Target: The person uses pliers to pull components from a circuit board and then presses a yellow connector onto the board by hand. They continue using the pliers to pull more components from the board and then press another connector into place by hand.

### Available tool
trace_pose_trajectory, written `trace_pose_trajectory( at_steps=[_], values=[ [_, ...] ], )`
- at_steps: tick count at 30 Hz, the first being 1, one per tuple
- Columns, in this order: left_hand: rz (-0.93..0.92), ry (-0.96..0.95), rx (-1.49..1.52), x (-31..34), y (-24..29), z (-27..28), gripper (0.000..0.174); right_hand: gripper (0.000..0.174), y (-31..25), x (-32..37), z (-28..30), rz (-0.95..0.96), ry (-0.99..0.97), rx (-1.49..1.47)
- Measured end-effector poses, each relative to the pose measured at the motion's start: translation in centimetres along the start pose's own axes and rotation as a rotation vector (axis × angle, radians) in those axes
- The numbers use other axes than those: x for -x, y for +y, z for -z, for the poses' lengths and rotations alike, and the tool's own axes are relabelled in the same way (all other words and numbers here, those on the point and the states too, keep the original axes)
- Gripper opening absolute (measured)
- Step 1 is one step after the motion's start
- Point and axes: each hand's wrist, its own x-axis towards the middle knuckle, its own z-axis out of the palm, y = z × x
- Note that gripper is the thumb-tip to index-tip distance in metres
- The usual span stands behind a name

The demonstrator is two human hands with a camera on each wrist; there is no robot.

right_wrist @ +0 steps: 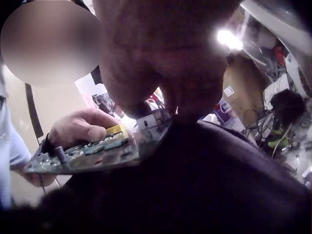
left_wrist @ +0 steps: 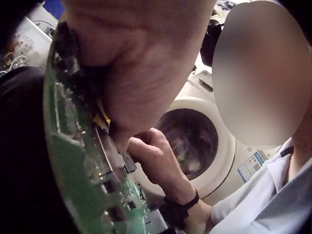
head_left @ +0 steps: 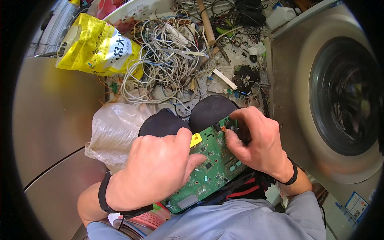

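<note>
A green circuit board (head_left: 214, 170) lies tilted across the person's lap, its upper end against the dark knees (head_left: 212, 112). My left hand (head_left: 154, 170) grips the board's left edge, thumb on its face beside a yellow sticker (head_left: 196, 140). At the upper right corner my right hand (head_left: 260, 144) pinches with thumb and forefinger around small dark connectors and an orange part (head_left: 223, 128). In the left wrist view the board (left_wrist: 73, 151) is seen edge-on below the left hand (left_wrist: 141, 63). In the right wrist view the right hand (right_wrist: 165, 58) hides its own fingertips.
Tangled pale cables (head_left: 164, 60) lie beyond the knees, with a yellow bag (head_left: 96, 48) at their left. A hammer's wooden handle (head_left: 206, 22) and scattered parts are behind. A front-loading washer (head_left: 300, 80) stands close at the right, a white plastic bag (head_left: 116, 132) at the left.
</note>
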Motion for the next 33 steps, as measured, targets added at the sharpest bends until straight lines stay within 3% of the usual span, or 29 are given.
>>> trace_pose_trajectory(
  at_steps=[12,23,33],
  values=[
    [-0.013,-0.019,-0.009,0.3,0.1,0.1,0.043,0.026,-0.6,-0.7,1.0,0.161,-0.066,0.134],
    [-0.022,0.096,-0.087,1.5,1.1,-1.2,0.043,0.024,-2.7,0.0,-0.4,0.266,-0.044,0.534],
    [-0.024,0.13,-0.069,1.9,0.9,-1.3,0.043,0.023,-3.4,0.2,-1.0,0.226,-0.043,0.541]
  ],
)
